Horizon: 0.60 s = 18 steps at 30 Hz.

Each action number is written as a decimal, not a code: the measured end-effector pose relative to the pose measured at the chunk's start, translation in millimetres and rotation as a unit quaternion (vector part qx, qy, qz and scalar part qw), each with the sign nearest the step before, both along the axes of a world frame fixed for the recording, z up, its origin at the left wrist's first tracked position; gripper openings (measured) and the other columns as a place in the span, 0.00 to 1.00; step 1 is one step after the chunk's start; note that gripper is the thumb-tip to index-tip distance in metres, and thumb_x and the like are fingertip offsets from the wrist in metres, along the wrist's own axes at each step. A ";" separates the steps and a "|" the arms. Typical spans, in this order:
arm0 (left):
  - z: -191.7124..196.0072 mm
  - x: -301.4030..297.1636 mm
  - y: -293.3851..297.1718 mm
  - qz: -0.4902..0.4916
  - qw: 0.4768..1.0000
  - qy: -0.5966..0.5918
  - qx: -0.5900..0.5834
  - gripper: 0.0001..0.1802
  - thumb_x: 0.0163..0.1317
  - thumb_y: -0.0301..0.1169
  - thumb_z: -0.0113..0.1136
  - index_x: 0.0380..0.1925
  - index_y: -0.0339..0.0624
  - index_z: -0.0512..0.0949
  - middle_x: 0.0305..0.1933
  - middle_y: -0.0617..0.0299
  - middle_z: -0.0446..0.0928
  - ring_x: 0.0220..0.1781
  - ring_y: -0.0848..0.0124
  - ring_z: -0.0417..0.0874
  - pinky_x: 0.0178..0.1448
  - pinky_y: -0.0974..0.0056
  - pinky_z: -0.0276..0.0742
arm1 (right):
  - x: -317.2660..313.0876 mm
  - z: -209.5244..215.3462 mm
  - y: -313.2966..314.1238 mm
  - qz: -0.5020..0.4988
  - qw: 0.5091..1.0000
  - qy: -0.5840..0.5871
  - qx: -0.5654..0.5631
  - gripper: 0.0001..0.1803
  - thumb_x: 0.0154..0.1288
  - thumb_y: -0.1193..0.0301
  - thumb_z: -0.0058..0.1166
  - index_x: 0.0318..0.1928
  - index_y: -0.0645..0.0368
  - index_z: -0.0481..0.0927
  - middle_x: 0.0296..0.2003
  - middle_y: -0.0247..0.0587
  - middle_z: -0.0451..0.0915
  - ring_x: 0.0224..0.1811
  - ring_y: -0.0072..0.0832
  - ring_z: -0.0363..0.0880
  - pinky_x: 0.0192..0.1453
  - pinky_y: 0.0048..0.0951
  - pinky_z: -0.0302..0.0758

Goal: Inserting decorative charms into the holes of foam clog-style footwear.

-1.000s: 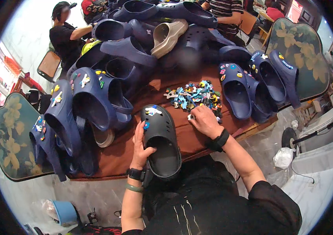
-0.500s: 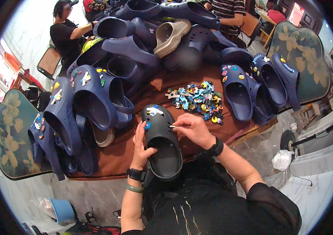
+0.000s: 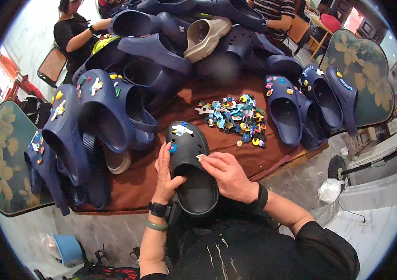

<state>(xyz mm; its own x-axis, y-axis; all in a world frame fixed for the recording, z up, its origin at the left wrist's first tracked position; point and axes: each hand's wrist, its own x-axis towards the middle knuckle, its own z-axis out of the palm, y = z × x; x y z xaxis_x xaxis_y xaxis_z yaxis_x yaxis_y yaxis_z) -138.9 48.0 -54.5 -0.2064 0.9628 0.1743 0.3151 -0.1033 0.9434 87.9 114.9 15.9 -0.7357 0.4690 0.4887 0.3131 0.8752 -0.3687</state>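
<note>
A black clog [image 3: 190, 161] with holes in its upper is tilted toward me at the table's front edge. My left hand [image 3: 166, 175] grips its left side, thumb inside the opening and fingers along the outside. A white cartoon charm [image 3: 180, 129] and a blue flower-shaped charm [image 3: 173, 148] sit on the upper. Between thumb and fingertips, my right hand [image 3: 229, 175] pinches a small whitish charm [image 3: 200, 157] at the right of the upper, close to the opening's rim. Beyond the clog lies a heap of colourful shoe charms [image 3: 236, 116].
Navy clogs decorated with charms [image 3: 105, 112] stand on the left, others [image 3: 284, 112] on the right. A big pile of navy clogs [image 3: 154, 53] with one beige clog [image 3: 205, 39] covers the far side of the brown-covered table [image 3: 138, 193]. Two people [image 3: 74, 35] work beyond it.
My right hand has moved a little left and toward me, turning so the charm in its fingertips shows. My left hand keeps its grip on the clog.
</note>
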 end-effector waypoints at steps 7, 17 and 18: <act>-12.8 -5.6 -1.8 -0.005 0.998 0.006 -0.055 0.58 0.33 0.42 0.61 0.73 0.46 0.56 0.76 0.51 0.55 0.76 0.53 0.54 0.77 0.52 0.43 | -22.7 4.7 4.4 0.025 0.993 -0.089 0.071 0.28 0.45 0.77 0.55 0.53 0.65 0.76 0.49 0.42 0.76 0.56 0.39 0.72 0.61 0.41 0.68; 4.2 -0.2 1.3 0.007 1.000 -0.012 -0.025 0.58 0.31 0.42 0.61 0.72 0.45 0.57 0.75 0.52 0.58 0.76 0.54 0.55 0.77 0.53 0.43 | -10.2 -7.4 2.0 -0.040 0.996 0.072 -0.033 0.24 0.50 0.82 0.54 0.51 0.62 0.79 0.47 0.44 0.78 0.52 0.41 0.75 0.59 0.41 0.70; 2.8 -0.3 1.5 0.003 1.000 -0.009 -0.024 0.58 0.31 0.42 0.61 0.72 0.45 0.57 0.75 0.52 0.58 0.76 0.54 0.55 0.77 0.53 0.43 | -9.7 -8.5 0.9 -0.040 0.993 0.093 -0.057 0.21 0.53 0.83 0.54 0.51 0.62 0.80 0.46 0.44 0.79 0.52 0.41 0.76 0.58 0.40 0.71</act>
<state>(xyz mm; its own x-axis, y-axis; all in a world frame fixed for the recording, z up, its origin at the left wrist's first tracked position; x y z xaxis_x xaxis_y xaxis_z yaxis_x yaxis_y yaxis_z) -139.2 49.4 -51.7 -0.2142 0.9688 0.1245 0.2976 -0.0567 0.9530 78.3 115.8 7.4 -0.5954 0.5819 0.5540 0.2965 0.8000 -0.5217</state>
